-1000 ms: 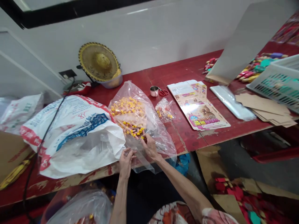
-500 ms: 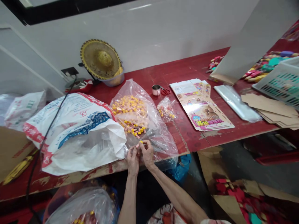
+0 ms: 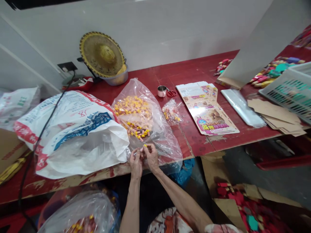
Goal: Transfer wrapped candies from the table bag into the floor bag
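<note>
Gripping a small yellow-capped piece (image 3: pixel 145 146) between thumb and fingertips, the right hand (image 3: pixel 152 158) lies just beside the left hand (image 3: pixel 136 164) at the lower centre of the frame. The left fingers are bent inward; whether they close on anything cannot be told, since the fingers overlap and most of the piece is hidden. Just above the hands, similar pieces (image 3: pixel 133 110) form a heap, largely under the film of a clear plastic bag (image 3: pixel 167 139), whose glare and folds blur the farther ones. At left, the interior of a white printed sack (image 3: pixel 73 124) is hard to make out. A second clear bag (image 3: pixel 73 207), lower left, and a white basket (image 3: pixel 293 76), far right, are cut off by the frame's edges.
</note>
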`<state>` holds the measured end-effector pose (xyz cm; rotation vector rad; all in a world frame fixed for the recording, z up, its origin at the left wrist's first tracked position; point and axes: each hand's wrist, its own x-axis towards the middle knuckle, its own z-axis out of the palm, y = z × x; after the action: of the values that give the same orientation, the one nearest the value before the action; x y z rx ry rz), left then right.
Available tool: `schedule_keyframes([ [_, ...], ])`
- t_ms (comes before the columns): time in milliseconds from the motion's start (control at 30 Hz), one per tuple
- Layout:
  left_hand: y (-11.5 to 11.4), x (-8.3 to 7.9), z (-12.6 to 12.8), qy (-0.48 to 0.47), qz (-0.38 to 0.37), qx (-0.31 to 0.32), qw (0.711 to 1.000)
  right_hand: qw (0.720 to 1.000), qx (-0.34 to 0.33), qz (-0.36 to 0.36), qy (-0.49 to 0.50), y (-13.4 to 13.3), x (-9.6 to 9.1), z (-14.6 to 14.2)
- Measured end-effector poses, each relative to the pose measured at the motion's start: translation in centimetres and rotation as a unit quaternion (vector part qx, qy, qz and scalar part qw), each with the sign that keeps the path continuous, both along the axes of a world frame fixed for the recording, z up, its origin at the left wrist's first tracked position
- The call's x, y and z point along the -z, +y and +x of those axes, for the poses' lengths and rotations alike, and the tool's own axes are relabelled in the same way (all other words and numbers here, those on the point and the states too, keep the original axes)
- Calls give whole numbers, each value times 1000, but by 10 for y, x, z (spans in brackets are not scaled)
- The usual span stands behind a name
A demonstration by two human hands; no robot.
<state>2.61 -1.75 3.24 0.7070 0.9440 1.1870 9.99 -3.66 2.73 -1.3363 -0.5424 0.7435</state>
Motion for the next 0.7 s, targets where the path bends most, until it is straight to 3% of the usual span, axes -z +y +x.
schedule_keyframes([
  [300, 1, -2, -3, -8, 8, -17, 1000, 985, -26, 26, -169, -13, 2, 7],
  [700, 3, 2, -8, 20, 11, -9, 1000, 985, -71, 23, -158, -13, -8, 16],
])
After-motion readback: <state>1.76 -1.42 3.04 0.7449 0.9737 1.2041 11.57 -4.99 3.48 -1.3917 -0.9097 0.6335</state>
